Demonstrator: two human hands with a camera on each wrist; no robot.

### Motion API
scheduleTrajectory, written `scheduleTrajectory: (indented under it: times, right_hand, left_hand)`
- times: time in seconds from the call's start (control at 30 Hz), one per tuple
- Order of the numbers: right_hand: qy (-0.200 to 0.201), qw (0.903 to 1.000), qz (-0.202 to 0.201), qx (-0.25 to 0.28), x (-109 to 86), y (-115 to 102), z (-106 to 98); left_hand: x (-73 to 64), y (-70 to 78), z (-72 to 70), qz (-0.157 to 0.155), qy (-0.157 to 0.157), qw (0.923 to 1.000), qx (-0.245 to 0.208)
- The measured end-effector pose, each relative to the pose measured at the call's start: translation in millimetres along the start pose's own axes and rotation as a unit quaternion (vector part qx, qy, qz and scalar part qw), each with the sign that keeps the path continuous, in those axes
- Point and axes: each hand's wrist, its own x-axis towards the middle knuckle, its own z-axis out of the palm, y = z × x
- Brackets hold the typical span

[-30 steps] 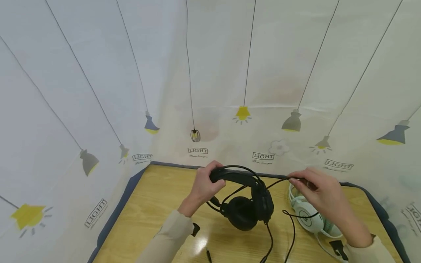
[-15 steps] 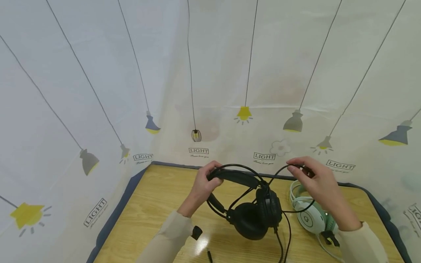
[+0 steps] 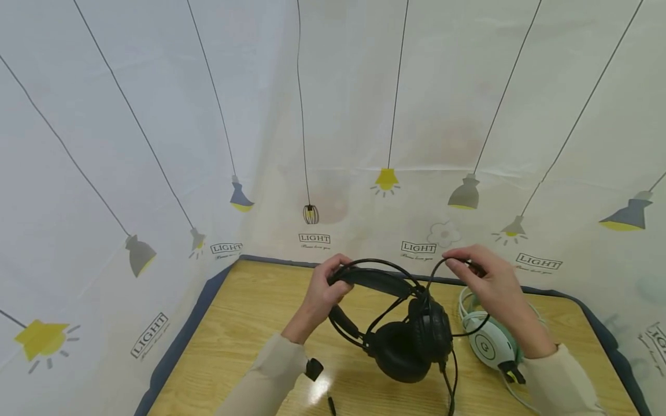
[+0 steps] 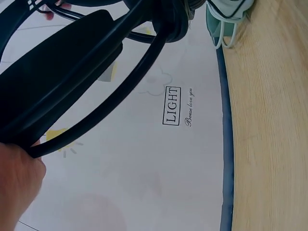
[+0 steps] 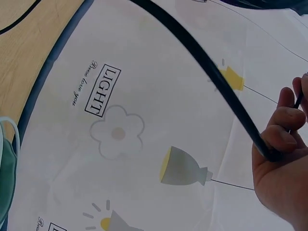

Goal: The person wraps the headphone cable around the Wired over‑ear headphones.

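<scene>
Black over-ear headphones (image 3: pixel 403 346) are held up over the wooden table, tilted, with the ear cups toward the right. My left hand (image 3: pixel 324 286) grips them by the headband (image 3: pixel 377 282), thumb and fingers wrapped round it. In the left wrist view the padded band (image 4: pixel 62 62) and the thin outer hoop run out from that hand. The black cable (image 3: pixel 438 267) arches up from near the cups to my right hand (image 3: pixel 486 280), which pinches it between thumb and fingers. In the right wrist view the cable (image 5: pixel 202 57) passes into the curled fingers.
White and green headphones (image 3: pixel 489 341) lie at the right of the table (image 3: pixel 250 323), below my right forearm. A small black plug (image 3: pixel 331 405) lies near the front. Patterned cloth (image 3: pixel 354 115) with printed lamps hangs behind and to the left.
The black headphones have swung slightly right and down at the cup end. My right hand has risen and come left toward them with the cable. My left hand has barely moved.
</scene>
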Motion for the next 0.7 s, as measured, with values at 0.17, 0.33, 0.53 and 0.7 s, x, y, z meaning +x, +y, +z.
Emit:
scheduleTrajectory:
  times: [0.17,0.33,0.53,0.7]
  right_hand:
    - [-0.039,0.9992,-0.001,0.009,0.2,4,9]
    - [-0.076,0.9954,-0.011,0.057,-0.7,5,16]
    - [-0.113,0.982,-0.01,0.151,-5.0,9,27]
    - [-0.158,0.9374,-0.011,0.31,-12.8,24,36]
  left_hand:
    - [-0.7,3.3,2.3,0.001,-0.011,0.9968,-0.08]
    - [-1.1,3.1,3.8,0.015,-0.027,0.9873,-0.156]
    - [1.2,-1.5,10.9,0.05,-0.05,0.957,-0.281]
    - [2.5,-0.5,18.8,0.06,-0.052,0.924,-0.374]
